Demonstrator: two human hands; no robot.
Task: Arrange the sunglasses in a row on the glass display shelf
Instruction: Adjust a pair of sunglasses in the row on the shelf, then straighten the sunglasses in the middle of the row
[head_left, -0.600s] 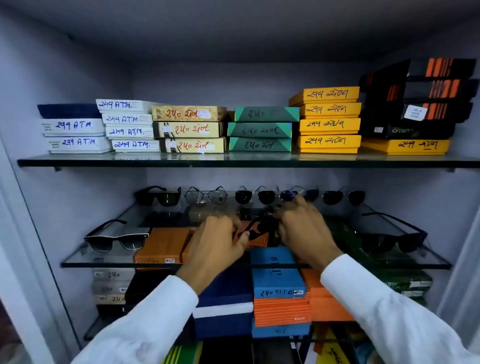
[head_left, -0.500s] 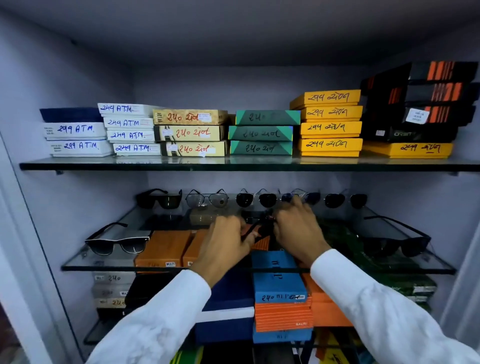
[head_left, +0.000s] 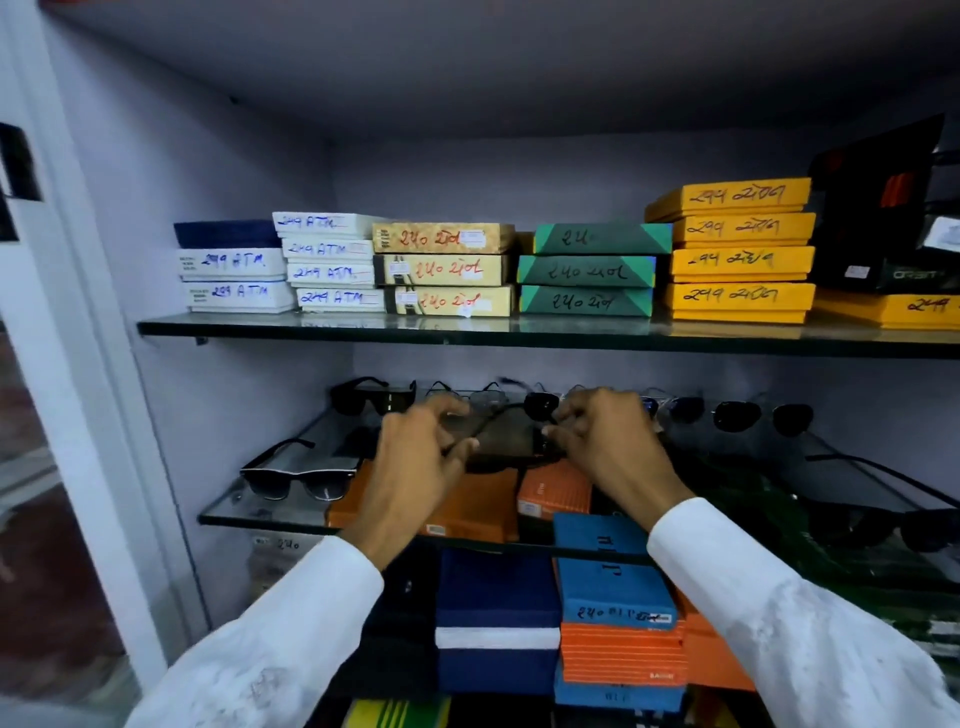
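Observation:
Over the middle glass shelf (head_left: 249, 512), my left hand (head_left: 421, 462) and my right hand (head_left: 608, 447) hold one dark pair of sunglasses (head_left: 511, 439) between them, each at one end. Behind the hands, a row of sunglasses stands along the shelf's back wall: a black pair (head_left: 371, 397) at the left and round dark pairs (head_left: 737, 415) to the right. A black-and-white pair (head_left: 298, 475) rests at the shelf's left front. Another black pair (head_left: 883, 512) lies at the right front.
Orange boxes (head_left: 553, 491) lie on the middle shelf under my hands. The upper glass shelf (head_left: 467, 332) carries stacks of white, beige, green, yellow and black boxes. Blue, navy and orange boxes (head_left: 610, 582) are stacked below. A white cabinet frame (head_left: 78, 364) stands at the left.
The view has swung right and closer. Both hands have lifted and spread apart, and the dark pair they hold now shows between them.

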